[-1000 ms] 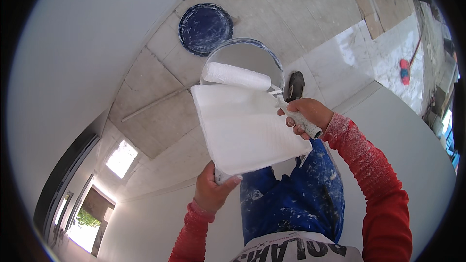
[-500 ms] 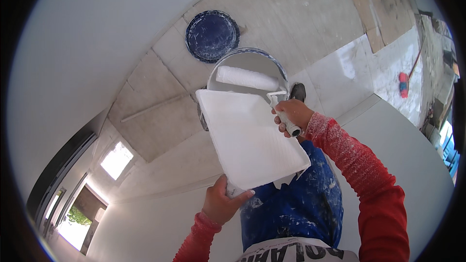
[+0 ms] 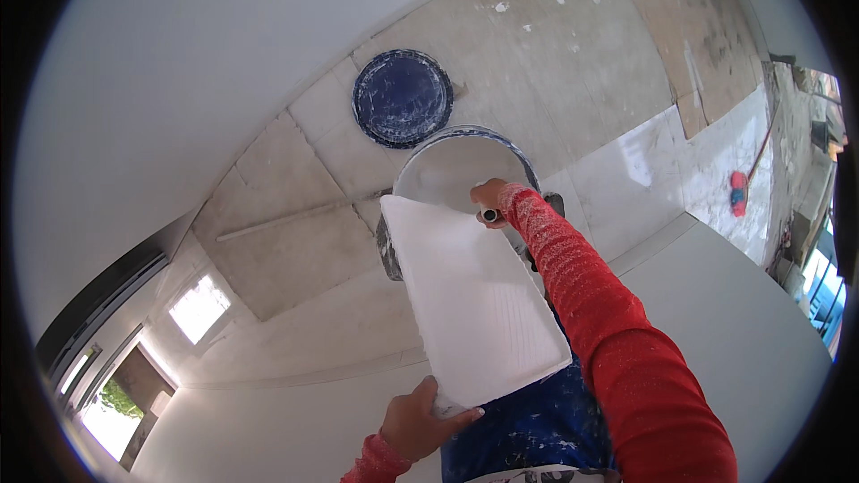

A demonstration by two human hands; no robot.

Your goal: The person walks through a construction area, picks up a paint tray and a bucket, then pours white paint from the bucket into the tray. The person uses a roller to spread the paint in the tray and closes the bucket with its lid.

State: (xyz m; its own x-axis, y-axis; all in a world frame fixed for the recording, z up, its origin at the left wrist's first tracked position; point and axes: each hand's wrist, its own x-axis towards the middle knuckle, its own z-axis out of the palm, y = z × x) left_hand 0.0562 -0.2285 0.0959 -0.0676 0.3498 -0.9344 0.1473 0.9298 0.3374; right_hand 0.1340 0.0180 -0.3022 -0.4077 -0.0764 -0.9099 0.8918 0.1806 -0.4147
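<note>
My left hand (image 3: pixel 418 420) grips the near left corner of a white paint tray (image 3: pixel 474 322), thumb over its edge. The tray is coated with white paint and slopes from my blue, paint-spattered trousers (image 3: pixel 528 434) to the rim of a large paint bucket (image 3: pixel 447 164). Over the bucket's near right side, my right hand (image 3: pixel 493 195) is closed round the handle of a paint roller (image 3: pixel 489 215), its butt end toward me. The roller's sleeve cannot be made out now; hand and tray hide part of the bucket's inside.
A round blue lid (image 3: pixel 403 98) smeared with white lies beyond the bucket. Cardboard sheets (image 3: pixel 555 45) cover much of the floor. A pale wall (image 3: pixel 179 80) runs along the left. At the far right is a broom with a red and blue head (image 3: pixel 738 194).
My right hand has moved away from me and left with the roller, whose sleeve has dropped from sight. Tray, bucket and lid sit lower in the view, and the tray is turned slightly.
</note>
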